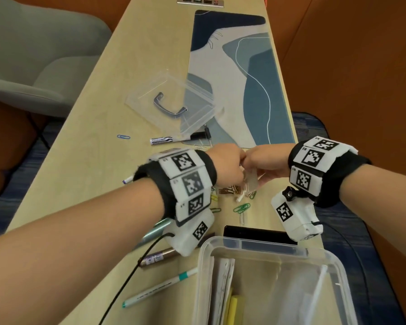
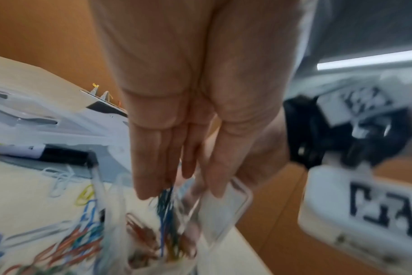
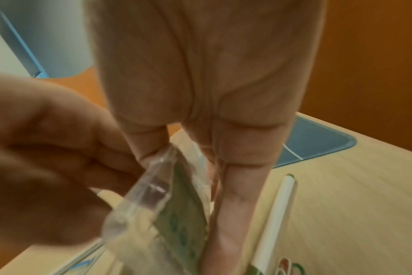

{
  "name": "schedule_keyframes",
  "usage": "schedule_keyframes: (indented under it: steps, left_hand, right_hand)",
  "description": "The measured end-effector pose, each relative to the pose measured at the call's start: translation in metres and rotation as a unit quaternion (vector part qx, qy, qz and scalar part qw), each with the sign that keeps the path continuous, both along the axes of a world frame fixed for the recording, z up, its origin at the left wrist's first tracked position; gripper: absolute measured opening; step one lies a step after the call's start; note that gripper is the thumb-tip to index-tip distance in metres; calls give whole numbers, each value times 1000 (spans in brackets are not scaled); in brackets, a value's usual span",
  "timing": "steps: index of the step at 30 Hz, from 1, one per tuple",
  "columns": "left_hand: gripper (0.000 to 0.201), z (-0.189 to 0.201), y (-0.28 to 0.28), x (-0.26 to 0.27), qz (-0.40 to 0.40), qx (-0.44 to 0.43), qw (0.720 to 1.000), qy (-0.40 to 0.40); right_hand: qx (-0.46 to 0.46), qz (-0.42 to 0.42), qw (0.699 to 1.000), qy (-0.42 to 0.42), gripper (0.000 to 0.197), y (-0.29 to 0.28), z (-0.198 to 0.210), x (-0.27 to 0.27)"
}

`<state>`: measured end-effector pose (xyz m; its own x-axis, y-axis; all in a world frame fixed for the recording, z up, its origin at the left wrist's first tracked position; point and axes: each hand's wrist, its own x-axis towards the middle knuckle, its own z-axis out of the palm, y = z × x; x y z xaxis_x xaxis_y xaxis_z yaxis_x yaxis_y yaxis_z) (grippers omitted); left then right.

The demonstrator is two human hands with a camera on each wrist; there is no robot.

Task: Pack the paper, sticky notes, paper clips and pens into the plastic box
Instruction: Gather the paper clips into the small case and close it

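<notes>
Both hands meet above the table's middle. My right hand [image 1: 265,165] grips a small clear clip case [image 1: 251,181], which in the right wrist view sits between its fingers [image 3: 233,195] and thumb as the case [image 3: 151,197]. My left hand [image 1: 225,165] pinches a bunch of dark paper clips [image 2: 165,201] at its fingertips, right at the case's open lid [image 2: 223,210]. More loose paper clips [image 1: 230,191] lie below on the table. The plastic box [image 1: 333,261] stands near me and holds paper [image 1: 223,277] and yellow sticky notes [image 1: 234,306].
Pens lie left of the box: a teal-banded one [image 1: 159,287], a brown marker [image 1: 157,258] and a silver-green one [image 1: 155,231]. Farther off are a marker [image 1: 162,140], a blue clip [image 1: 123,137], the clear lid [image 1: 171,102], a desk mat [image 1: 244,78] and a black slab [image 1: 258,233].
</notes>
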<state>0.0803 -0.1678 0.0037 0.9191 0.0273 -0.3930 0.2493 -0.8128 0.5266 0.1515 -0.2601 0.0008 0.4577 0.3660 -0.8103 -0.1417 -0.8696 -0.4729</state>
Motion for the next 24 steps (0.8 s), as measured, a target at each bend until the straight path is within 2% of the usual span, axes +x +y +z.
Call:
schedule_keyframes:
  steps: [3,4,5,8,16,18,21,24]
  left_hand:
    - [30,5,27,7,119,-70,988,-72]
    - [30,2,38,10,146,-61,984,-83]
    - [32,-2,46,11,148,-26,986,-74]
    - [44,-22,60,8,78,85,993,3]
    - [46,-57,59,-14,-33,145,986,72]
    - [45,-52,62,-18,-6,127,991,39]
    - [43,-42,78,-9,92,152,984,-27]
    - [37,-46,83,-5,90,192,977,16]
  right_hand:
    - [3,-20,1000,-12,40,-5,1,5]
    - [-1,-22,1000,-14,42,-6,0,7]
    - [-3,-21,1000,-14,42,-8,-1,9]
    - [-1,-16,1000,-7,39,-12,0,14]
    - [2,-39,999,-2,34,-18,0,24]
    - [1,-45,999,1,35,-19,1,25]
    - [-3,-47,999,0,36,-19,1,24]
    - [-6,-37,999,-2,37,-19,3,23]
